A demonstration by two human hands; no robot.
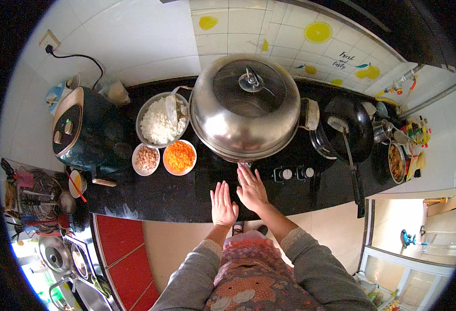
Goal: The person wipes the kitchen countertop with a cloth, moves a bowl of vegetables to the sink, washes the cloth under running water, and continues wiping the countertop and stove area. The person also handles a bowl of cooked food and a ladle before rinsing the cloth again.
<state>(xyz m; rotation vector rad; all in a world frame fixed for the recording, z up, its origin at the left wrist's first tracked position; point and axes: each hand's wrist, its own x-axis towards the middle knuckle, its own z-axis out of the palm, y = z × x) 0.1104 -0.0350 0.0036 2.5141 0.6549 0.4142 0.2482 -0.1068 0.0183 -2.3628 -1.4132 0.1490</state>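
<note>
Wearing a reddish patterned apron (251,287) at six o'clock, and reaching out over the black counter (181,205) in grey sleeves (321,262) ending short of the wrists, likely to stay clean. Holding the left hand (224,206) released and flat, with fingers straight and close together, grasping nothing. Stretching the right hand (252,191) a little farther, likewise unclenched, toward the front rim of the large domed steel lid (244,103), at twelve o'clock from the hands. Cannot tell whether touching the pale bit (244,165) at the right fingertips. Finding at ten o'clock a white bowl of orange shreds (181,172) and, just beside it, a smaller bowl of pinkish dice (145,173), probably grouped for easy reach. Finding toward eleven a metal pot of rice (141,136), with a pale utensil (172,110) leaning in it, perhaps ready for lifting. Seeing control knobs (283,174) at two o'clock, and farther out a black pan (361,122) with a spatula (337,123) resting inside, probably parked clear of the lid
</note>
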